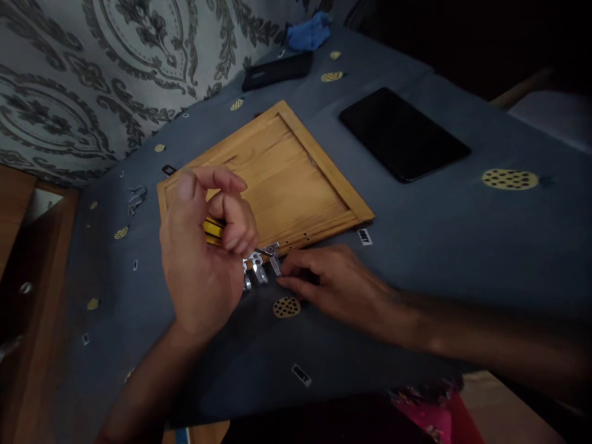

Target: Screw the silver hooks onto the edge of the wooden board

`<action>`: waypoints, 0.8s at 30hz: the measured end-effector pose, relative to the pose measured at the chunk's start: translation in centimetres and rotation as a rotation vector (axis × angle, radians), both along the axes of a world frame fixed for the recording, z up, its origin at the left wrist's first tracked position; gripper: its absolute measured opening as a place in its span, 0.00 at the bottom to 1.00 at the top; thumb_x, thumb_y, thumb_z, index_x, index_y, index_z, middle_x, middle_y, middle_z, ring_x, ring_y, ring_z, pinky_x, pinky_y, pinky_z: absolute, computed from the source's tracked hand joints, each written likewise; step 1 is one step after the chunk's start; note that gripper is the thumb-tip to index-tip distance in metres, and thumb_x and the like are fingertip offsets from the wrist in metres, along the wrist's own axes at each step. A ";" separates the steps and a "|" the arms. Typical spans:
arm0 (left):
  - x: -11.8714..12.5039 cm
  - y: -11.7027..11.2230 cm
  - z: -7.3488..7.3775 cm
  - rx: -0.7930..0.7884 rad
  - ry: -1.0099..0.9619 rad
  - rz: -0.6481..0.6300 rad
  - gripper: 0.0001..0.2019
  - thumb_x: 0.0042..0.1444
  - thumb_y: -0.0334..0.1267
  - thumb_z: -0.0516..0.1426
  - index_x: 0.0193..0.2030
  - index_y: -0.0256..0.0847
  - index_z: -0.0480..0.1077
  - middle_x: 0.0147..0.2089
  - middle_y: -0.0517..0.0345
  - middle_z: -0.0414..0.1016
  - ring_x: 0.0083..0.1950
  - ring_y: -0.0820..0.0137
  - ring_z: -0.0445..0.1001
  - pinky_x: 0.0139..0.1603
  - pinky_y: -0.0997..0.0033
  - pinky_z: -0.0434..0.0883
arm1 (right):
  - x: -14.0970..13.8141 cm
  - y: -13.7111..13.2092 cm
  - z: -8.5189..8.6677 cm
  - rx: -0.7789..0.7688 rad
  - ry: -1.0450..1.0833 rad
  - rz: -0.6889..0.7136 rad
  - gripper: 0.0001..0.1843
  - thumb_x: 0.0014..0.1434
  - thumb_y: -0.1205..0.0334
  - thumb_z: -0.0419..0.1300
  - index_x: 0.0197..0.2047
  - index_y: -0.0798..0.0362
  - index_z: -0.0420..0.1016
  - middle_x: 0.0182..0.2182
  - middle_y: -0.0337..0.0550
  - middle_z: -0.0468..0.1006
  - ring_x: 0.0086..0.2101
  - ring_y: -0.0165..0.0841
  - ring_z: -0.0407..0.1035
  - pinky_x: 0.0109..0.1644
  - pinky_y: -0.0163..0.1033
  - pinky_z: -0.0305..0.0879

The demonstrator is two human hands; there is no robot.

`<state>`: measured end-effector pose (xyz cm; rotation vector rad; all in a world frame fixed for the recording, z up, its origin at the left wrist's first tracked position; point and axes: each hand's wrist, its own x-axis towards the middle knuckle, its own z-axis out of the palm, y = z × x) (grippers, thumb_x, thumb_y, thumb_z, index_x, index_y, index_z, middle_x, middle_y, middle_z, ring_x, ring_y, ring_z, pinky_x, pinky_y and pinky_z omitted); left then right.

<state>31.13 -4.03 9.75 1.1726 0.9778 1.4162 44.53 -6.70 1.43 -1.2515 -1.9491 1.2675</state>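
Note:
My left hand [203, 246] is closed around a yellow-handled screwdriver [213, 229], its thin tip pointing right toward a small metal hinge [259, 264] at the near edge of a wooden framed panel [272, 172]. My right hand [330, 283] lies on the cloth beside the hinge, fingertips pinched against its metal. The panel lies flat on the blue-grey tablecloth [462, 246], with a few small holes along its near rail.
A black tablet [402, 132] lies to the right of the panel and a dark phone [277, 71] behind it. A blue cloth [309, 32] sits at the far edge by the patterned wall. Small metal hooks [135, 198] lie left of the panel.

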 end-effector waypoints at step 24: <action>0.3 -2.5 -0.3 0.148 0.194 0.036 0.22 0.59 0.56 0.60 0.23 0.41 0.70 0.21 0.61 0.60 0.23 0.71 0.60 0.23 0.65 0.61 | 0.0 0.0 0.3 -0.071 0.013 0.004 0.06 0.61 0.67 0.63 0.32 0.53 0.78 0.24 0.36 0.77 0.25 0.26 0.68 0.31 0.34 0.55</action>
